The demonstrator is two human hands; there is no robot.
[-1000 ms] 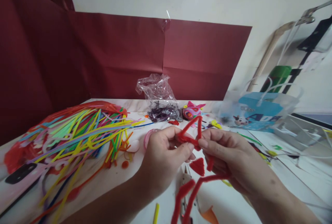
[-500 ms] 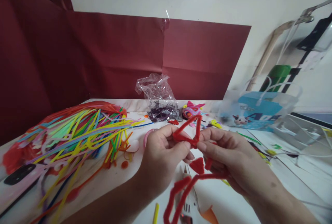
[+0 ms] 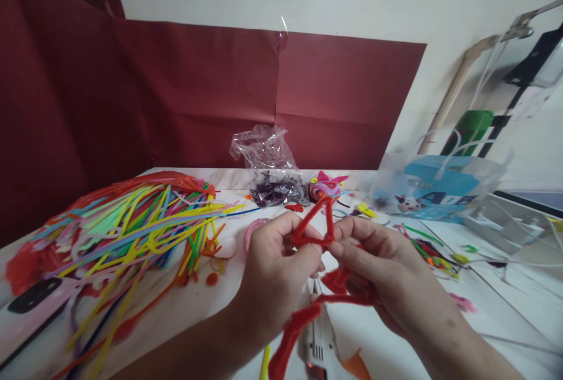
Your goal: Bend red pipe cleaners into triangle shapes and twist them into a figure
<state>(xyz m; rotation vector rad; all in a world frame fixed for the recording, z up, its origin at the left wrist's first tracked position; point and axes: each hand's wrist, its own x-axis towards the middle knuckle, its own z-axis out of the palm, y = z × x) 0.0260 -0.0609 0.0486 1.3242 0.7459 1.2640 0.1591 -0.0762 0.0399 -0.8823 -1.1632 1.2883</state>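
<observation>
Between my two hands is a red pipe cleaner (image 3: 331, 223), bent into a triangle that stands up above the fingertips. My left hand (image 3: 278, 263) pinches its lower left corner. At the lower right corner, the thumb and fingers of my right hand (image 3: 373, 263) are closed on it. More bent red pipe cleaner (image 3: 292, 330) hangs below from my right hand; whether it joins the triangle is hidden by the fingers. Beneath lies a white glue gun (image 3: 317, 345), its nozzle partly covered by the red strands.
A heap of coloured pipe cleaners (image 3: 149, 233) covers the left, beside a pink phone (image 3: 35, 304). Behind are a crumpled clear bag (image 3: 268, 163) and a pink patterned figure (image 3: 326, 185). At right stand a printed plastic bag (image 3: 440, 186) and a grey box (image 3: 501, 221).
The red triangle has shifted slightly left and turned a little. The strand hanging below has swung left and down. Both hands keep their grip, my right hand moving slightly left.
</observation>
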